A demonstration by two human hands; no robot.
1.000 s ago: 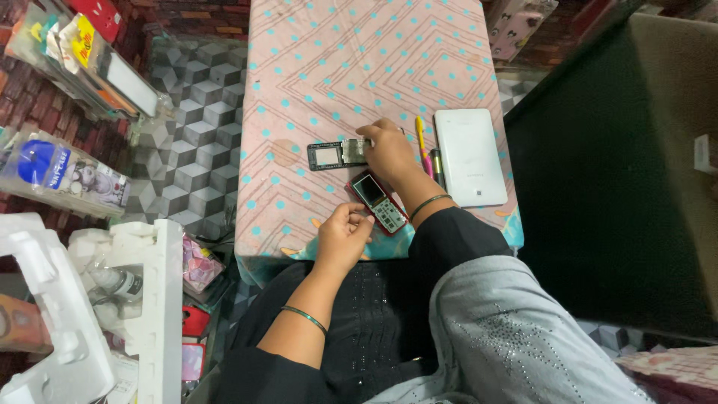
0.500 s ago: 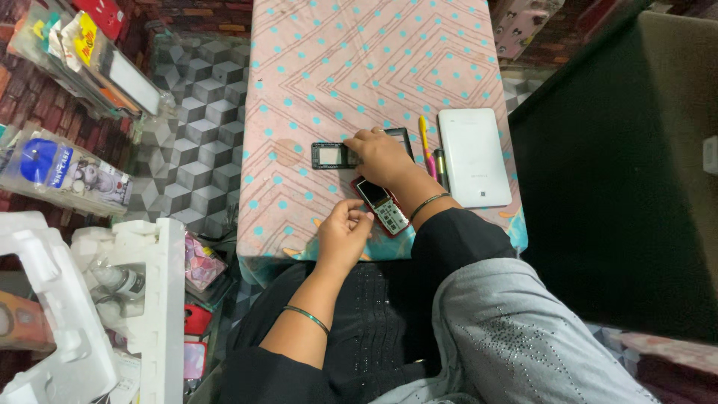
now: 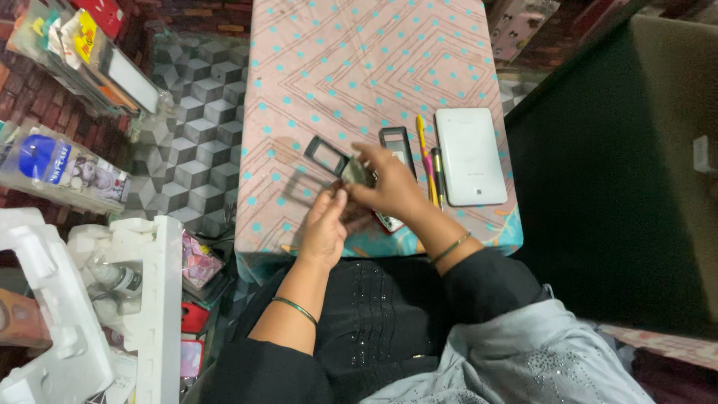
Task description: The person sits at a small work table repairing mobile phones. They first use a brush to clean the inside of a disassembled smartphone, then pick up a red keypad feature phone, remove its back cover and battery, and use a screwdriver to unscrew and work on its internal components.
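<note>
Holding a small dark phone part (image 3: pixel 357 173) between its fingertips, the right hand (image 3: pixel 393 187) now sits lifted just above the table (image 3: pixel 359 67), fingers curled closed around the piece. Half a second ago that hand lay flat on the cloth over the parts beside the black frame. The left hand (image 3: pixel 326 224) has come up from the table edge to meet it; its fingers are loosely bent and their tips reach the underside of the same part, though whether they actually pinch it cannot be told.

A black rectangular phone frame (image 3: pixel 326 156) lies on the dotted pink tablecloth just left of the hands, now turned at a slant where it lay square before. A second dark phone housing (image 3: pixel 396 142) shows just beyond the right hand's knuckles. The keypad phone (image 3: pixel 389 221) that lay open to view earlier is now mostly hidden under the right wrist. Right of the hands lie a yellow pen (image 3: pixel 425 153), a dark pen (image 3: pixel 439 176) and a white tablet (image 3: pixel 470 155), unmoved.
</note>
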